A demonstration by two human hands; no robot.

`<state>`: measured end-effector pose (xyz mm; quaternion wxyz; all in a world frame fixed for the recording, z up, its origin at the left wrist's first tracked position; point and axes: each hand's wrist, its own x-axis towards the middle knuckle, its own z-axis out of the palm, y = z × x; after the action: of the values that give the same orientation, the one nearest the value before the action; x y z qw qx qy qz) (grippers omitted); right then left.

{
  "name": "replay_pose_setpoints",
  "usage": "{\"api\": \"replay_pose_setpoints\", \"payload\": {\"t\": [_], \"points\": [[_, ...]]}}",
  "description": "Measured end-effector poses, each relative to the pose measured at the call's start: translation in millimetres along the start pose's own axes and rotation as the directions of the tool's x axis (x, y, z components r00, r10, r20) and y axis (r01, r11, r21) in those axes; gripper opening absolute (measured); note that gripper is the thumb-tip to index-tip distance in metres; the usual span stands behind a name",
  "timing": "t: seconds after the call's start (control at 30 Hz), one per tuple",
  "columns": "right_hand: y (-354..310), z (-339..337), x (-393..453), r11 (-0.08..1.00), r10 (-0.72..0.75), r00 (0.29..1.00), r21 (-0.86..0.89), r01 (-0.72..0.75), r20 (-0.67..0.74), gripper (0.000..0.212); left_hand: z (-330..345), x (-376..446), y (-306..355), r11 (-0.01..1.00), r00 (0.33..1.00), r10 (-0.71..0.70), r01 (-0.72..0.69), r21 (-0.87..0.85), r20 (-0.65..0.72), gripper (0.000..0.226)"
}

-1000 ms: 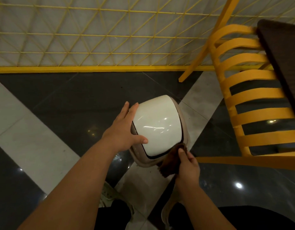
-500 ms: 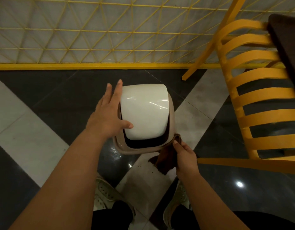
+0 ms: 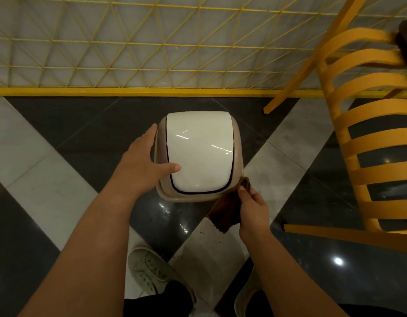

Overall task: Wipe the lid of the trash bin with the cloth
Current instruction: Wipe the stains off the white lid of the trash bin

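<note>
- Fingers [image 3: 150, 136] of the left hand [image 3: 142, 163] lie flat and spread along the left side of the trash bin [image 3: 162, 186], thumb stretched over onto the white lid [image 3: 200, 152]; the right hand [image 3: 252, 209] has its fingers pinched tight on the brown cloth [image 3: 227, 211].
- Big picture: glossy floor [image 3: 60, 138] in dark and pale tiles, with a yellow mesh fence [image 3: 129, 46] running across the back.
- Off to the right, a yellow slatted chair [image 3: 369, 143], well apart from the bin.
- Centre stage, the beige bin stands on the floor just ahead of the person's feet, its curved white lid closed and catching the light.
- Cloth now: it hangs from the right hand at the bin's near right corner, its top edge touching the rim there, not on the white lid.
- Down below, a pale shoe [image 3: 150, 271] shows between the forearms.
- Smallest of all, dark crumbs [image 3: 201, 232] speckle the pale tile under the cloth.
</note>
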<state>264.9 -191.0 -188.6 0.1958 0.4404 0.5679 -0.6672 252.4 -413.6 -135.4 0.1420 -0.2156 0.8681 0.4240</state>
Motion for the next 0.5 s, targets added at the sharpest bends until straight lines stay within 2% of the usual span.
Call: {"api": "replay_pose_setpoints", "payload": {"t": [0.17, 0.5], "points": [[0, 0, -3, 1.000, 0.012, 1.000, -0.001, -0.012, 0.013, 0.021, 1, 2, 2, 0.999, 1.000, 0.029, -0.029, -0.017, 0.000, 0.103], [-3, -13, -19, 0.999, 0.025, 1.000, -0.022, -0.025, 0.006, 0.029, 5, -11, 14, 0.994, 0.999, 0.001, 0.002, -0.105, 0.033, 0.097]]}}
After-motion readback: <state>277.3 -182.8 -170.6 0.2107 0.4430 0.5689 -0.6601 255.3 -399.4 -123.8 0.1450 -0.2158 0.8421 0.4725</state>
